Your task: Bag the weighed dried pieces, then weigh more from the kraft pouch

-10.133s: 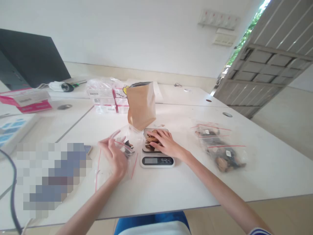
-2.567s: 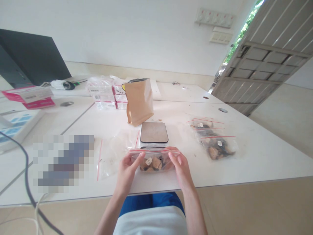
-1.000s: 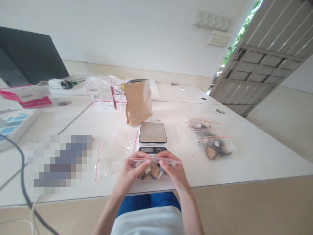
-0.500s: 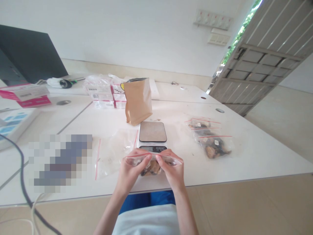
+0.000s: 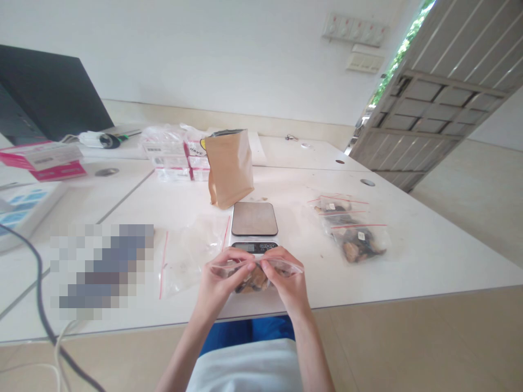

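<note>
Close to the table's front edge, a clear zip bag (image 5: 254, 279) with brown and dark dried pieces inside is pinched along its top by both hands. My left hand (image 5: 218, 280) grips the left part of the bag's mouth, thumb and fingers together. On the other side my right hand (image 5: 289, 280) pinches the right part, its thumb near the left one. Just beyond the hands sits a digital kitchen scale (image 5: 254, 219) with a bare metal plate and a dark display. Behind the scale a brown paper pouch (image 5: 230, 169) stands upright, its top open.
Flat clear zip bags (image 5: 190, 256) lie to the left. Several filled zip bags (image 5: 359, 245) overlap at the right. Pink-and-white boxes (image 5: 171, 155) in plastic stand behind, near a dark monitor (image 5: 53, 92). Cables (image 5: 38, 277) hang over the left front edge beside a pixelated object (image 5: 110, 267).
Both hands stay pinched on the zip bag's mouth, with only a slight shift of the fingers. The red line along the bag's top shows less clearly now.
</note>
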Tool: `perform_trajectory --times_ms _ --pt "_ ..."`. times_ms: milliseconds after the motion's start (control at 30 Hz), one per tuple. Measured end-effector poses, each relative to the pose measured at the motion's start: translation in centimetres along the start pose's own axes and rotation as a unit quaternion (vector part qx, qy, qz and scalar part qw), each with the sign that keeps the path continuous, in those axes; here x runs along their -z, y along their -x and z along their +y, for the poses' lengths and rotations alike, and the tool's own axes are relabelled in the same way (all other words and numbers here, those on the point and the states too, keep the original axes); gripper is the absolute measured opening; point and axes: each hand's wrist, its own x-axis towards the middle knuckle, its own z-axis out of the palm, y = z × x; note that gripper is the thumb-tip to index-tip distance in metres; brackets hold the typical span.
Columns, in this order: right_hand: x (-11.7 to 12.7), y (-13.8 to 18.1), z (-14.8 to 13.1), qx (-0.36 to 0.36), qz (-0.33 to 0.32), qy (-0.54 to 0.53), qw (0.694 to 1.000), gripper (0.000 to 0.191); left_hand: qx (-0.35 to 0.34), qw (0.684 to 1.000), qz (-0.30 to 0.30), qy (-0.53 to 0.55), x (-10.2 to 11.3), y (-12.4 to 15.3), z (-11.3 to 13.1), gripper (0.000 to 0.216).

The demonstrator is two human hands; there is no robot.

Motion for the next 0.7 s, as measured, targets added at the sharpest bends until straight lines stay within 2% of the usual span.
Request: perform_trajectory --times_ms 100,300,467,567,633,700 --pt "0.0 0.0 -0.1 0.01 -0.005 0.001 1.0 0.009 0.009 1.0 0.004 0.0 -0.3 0.1 -0.1 0.02" --pt "-0.3 -0.2 -0.8 -0.017 -0.032 -0.011 0.999 0.011 0.029 0.999 0.027 0.004 -0.6 0.0 -0.5 0.023" --pt "-1.2 -0.5 -0.8 -0.029 0.052 -0.023 0.998 0.018 0.043 0.997 0.056 0.024 -1.4 -0.1 0.0 0.024" --pt "-1.4 -0.9 -0.8 -0.025 0.08 -0.045 0.995 0.019 0.038 0.994 0.098 0.034 -2.0 -0.2 0.6 0.031" --pt "-1.0 -1.1 -0.8 -0.025 0.061 -0.045 0.997 0.023 0.038 0.992 0.116 0.032 -2.1 -0.4 0.9 0.039" --pt "-0.2 -1.3 -0.9 -0.037 0.02 -0.037 0.998 0.037 0.042 0.994 0.103 0.025 -2.0 -0.7 1.1 0.038"
